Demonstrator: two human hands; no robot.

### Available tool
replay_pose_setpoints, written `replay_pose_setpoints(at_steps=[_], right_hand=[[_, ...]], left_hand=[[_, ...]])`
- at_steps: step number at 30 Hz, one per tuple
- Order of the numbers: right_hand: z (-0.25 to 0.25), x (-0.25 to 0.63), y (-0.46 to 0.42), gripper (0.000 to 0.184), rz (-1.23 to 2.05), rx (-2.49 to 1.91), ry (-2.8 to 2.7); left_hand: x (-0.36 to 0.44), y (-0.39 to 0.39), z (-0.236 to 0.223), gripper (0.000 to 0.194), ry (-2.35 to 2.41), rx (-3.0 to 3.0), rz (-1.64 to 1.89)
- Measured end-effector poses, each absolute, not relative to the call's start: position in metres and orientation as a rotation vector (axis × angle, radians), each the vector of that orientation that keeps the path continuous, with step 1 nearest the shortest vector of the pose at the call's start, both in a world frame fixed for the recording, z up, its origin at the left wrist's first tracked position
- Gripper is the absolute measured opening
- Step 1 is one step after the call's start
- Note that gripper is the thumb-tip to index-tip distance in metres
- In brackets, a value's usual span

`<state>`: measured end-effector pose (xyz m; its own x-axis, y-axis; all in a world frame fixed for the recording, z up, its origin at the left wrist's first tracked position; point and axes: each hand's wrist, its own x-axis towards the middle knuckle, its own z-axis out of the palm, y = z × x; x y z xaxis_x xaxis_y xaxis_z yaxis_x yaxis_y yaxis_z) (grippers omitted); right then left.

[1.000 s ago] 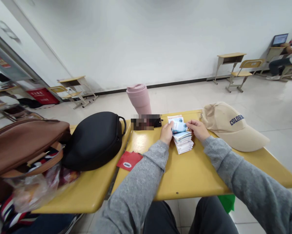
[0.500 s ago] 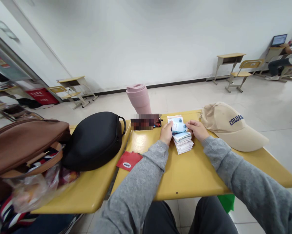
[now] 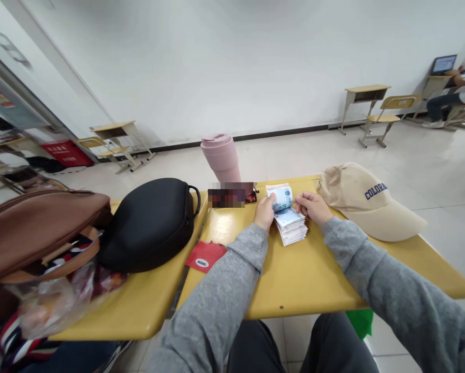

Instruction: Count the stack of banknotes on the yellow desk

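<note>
My left hand (image 3: 264,211) grips a bundle of blue and white banknotes (image 3: 282,198), its thumb lying on the face of the top one. The front notes bend over toward me. Just below, a thick fanned stack of banknotes (image 3: 293,230) with pale edges spreads over the yellow desk (image 3: 306,280); whether it joins the held bundle I cannot tell. To the right, my right hand (image 3: 313,207) has its thumb and fingers drawn together by the notes' right edge. Anything between those fingertips is too small to make out.
A phone (image 3: 250,194) lies before a pink tumbler (image 3: 221,155) at the back. Left are a red packet (image 3: 205,256), a black round case (image 3: 150,223) and a brown bag (image 3: 42,228). A beige cap (image 3: 366,199) lies right. Farther right, a person (image 3: 446,101) sits by a laptop.
The right fingers have come off the top note's right side and now sit slightly lower beside the stack. That note's blue face has curled down toward me. The left hand has stayed in place.
</note>
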<state>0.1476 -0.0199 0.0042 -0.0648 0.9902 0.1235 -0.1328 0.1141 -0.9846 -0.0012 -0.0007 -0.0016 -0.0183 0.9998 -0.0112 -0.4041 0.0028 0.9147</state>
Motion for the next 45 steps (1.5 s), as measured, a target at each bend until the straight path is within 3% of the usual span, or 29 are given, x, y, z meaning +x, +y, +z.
replay_pose_setpoints(at_steps=[17,45], right_hand=[[-0.005,0.152,-0.014,0.035,1.029,-1.131,-1.237],[-0.002,0.15,-0.017,0.032,1.139,-1.019,-1.178]], left_hand=[[-0.003,-0.005,0.0,0.033,0.914,1.014,1.316],[-0.002,0.001,-0.003,0.035,0.933,0.904,1.399]])
